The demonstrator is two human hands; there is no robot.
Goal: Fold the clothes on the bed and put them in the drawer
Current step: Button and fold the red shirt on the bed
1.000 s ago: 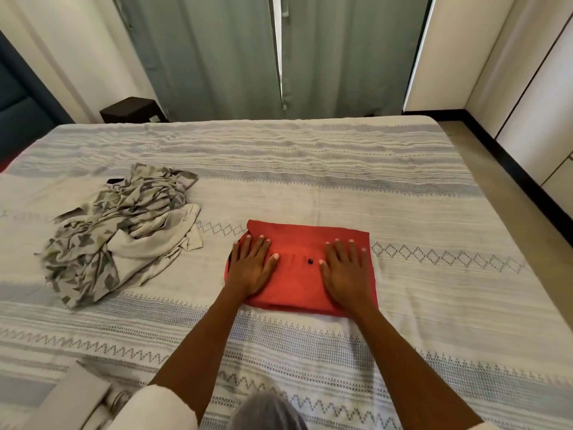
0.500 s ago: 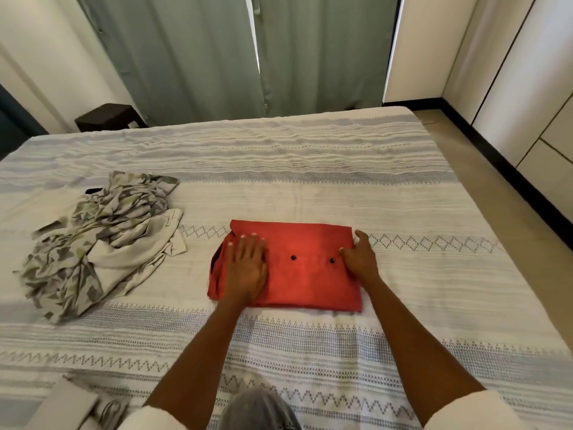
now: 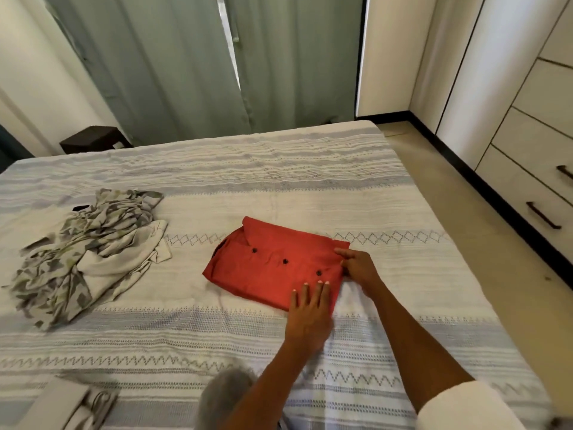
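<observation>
Head view: both hands on red shirt (image 3: pixel 273 268)

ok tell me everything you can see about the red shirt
The red shirt is folded into a compact rectangle, lying flat and turned at an angle on the striped bedspread. It looks like plain woven cloth, with three dark buttons in a row on the upper face and the collar at its far left end. The left hand rests with straight fingers on its near right corner; the right hand pinches its right edge. It lies apart from the patterned clothes pile to its left.
</observation>
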